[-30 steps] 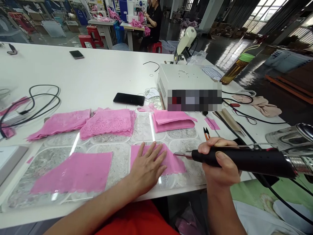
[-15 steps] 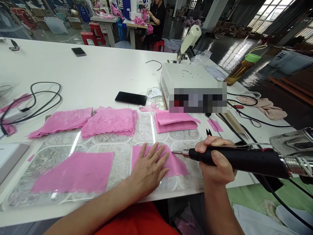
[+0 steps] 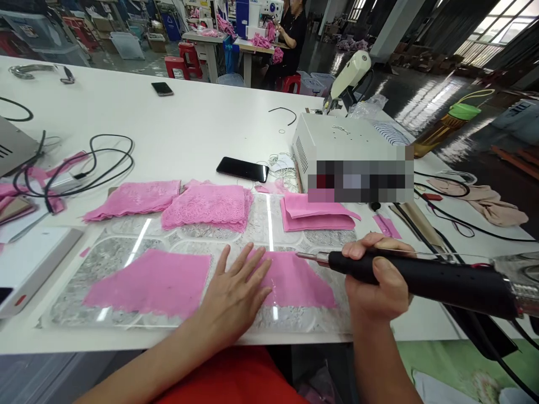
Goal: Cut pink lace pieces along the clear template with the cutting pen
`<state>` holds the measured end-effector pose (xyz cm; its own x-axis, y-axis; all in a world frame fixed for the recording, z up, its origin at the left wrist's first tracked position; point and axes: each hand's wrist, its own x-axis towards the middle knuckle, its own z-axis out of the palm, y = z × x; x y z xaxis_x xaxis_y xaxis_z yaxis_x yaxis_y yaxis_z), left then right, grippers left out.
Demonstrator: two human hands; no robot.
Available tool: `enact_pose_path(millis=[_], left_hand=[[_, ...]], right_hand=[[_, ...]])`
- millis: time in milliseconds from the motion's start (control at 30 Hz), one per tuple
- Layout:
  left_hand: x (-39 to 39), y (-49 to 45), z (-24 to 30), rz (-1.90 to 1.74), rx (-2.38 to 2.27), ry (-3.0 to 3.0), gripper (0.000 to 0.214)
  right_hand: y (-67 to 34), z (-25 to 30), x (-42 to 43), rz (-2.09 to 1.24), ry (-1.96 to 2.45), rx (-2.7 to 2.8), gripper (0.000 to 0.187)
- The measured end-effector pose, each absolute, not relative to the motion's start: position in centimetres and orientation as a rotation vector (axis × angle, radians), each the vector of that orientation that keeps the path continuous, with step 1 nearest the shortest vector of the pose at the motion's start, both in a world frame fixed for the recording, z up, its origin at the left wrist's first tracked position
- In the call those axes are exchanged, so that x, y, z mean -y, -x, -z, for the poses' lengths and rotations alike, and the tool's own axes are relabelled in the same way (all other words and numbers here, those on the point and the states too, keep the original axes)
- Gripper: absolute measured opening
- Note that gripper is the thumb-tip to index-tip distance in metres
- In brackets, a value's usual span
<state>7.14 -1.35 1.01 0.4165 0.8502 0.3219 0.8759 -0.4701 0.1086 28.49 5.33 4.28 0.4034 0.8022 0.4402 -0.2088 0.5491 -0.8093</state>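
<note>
My left hand (image 3: 236, 294) lies flat with fingers spread, its fingertips over the left part of a pink fabric piece (image 3: 301, 283). That piece rests on a clear patterned plastic mat (image 3: 164, 325). My right hand (image 3: 381, 280) is wrapped round a black corded handheld tool (image 3: 446, 283) with a slim metal tip. The tip is at the fabric's upper edge; whether it touches, I cannot tell. Left of my left hand lies another pink fabric piece (image 3: 154, 283). Behind are two stacks of pink lace, one at the left (image 3: 135, 198) and one in the middle (image 3: 206, 206), and folded pink fabric (image 3: 318, 216).
A grey metal box (image 3: 349, 134) with a blurred front stands behind the mat, cables (image 3: 475, 193) at its right. A black phone (image 3: 242, 169) lies nearby. At the left are a coiled black cable (image 3: 112, 137) and a white device (image 3: 37, 264). A person (image 3: 290, 42) sits at a sewing machine beyond.
My left hand has slid left across the fabric piece, uncovering more of it. The tool tip stays near the fabric's upper edge, and the whole view has shifted, with things appearing further right.
</note>
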Motion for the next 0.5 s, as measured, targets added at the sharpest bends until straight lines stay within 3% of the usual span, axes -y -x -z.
enact_pose_path(millis=[500], left_hand=[[1.9, -5.1, 0.7, 0.542, 1.647, 2.567, 0.037]], right_hand=[[-26.2, -3.7, -5.4, -0.780, 0.756, 1.048, 0.010]])
